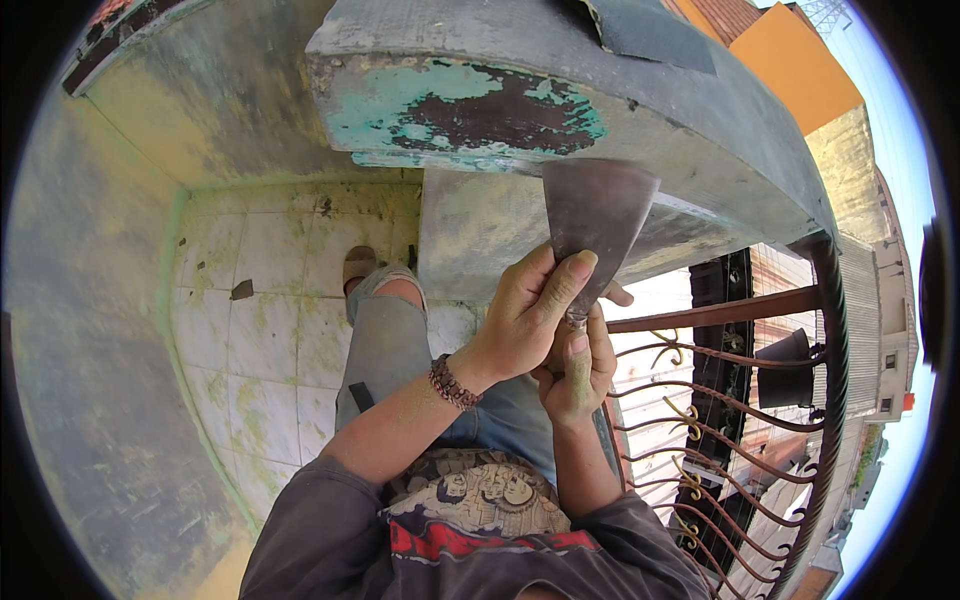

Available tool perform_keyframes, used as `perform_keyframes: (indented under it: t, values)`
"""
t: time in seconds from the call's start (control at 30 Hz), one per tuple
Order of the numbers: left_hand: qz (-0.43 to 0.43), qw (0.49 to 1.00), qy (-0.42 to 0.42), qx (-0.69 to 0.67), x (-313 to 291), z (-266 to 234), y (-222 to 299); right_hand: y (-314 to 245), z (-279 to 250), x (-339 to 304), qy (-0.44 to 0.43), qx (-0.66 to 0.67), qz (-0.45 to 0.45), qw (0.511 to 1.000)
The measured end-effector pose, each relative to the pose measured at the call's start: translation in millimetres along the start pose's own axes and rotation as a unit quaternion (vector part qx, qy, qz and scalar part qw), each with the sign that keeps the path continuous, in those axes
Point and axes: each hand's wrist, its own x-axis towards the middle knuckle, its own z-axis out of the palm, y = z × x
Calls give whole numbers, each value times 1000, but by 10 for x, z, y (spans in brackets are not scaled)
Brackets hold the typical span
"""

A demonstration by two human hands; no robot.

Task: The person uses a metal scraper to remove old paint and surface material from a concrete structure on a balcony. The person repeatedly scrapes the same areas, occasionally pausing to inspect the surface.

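A paint scraper (pixel 598 205) with a wide, flat metal blade points away from me, its edge at the lower rim of a grey concrete ledge (pixel 690 150). My left hand (pixel 540 300) is closed around the base of the blade, thumb lying on the metal. Just below it, my right hand (pixel 578 375) wraps round the handle, which is mostly hidden by the fingers. To the left of the blade, the ledge's face carries a patch of flaking turquoise paint (pixel 375 108) around a bare dark brown area (pixel 490 115).
A curved iron railing (pixel 828 350) with scrollwork borders my right side, with rooftops beyond it. On the left stands a stained wall (pixel 90 300). Dirty white floor tiles (pixel 265 340) lie below, bearing a few dark chips (pixel 242 290). A dark sheet (pixel 650 40) rests on the ledge.
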Motion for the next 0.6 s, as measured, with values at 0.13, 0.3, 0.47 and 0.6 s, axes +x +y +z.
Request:
perform_keyframes:
  t: [0.13,0.3,0.47,0.6]
  values:
    - [-48,998,-27,-25,-18,-106,-14,41,158,-64,17,63,38,997]
    - [-99,991,-87,-27,27,-188,57,-33,290,-30,18,70,26,997]
    - [-141,986,-67,-50,-27,-198,42,12,256,-85,-2,111,52,992]
    - [-116,991,-71,-9,42,-174,105,-10,268,-50,1,117,51,992]
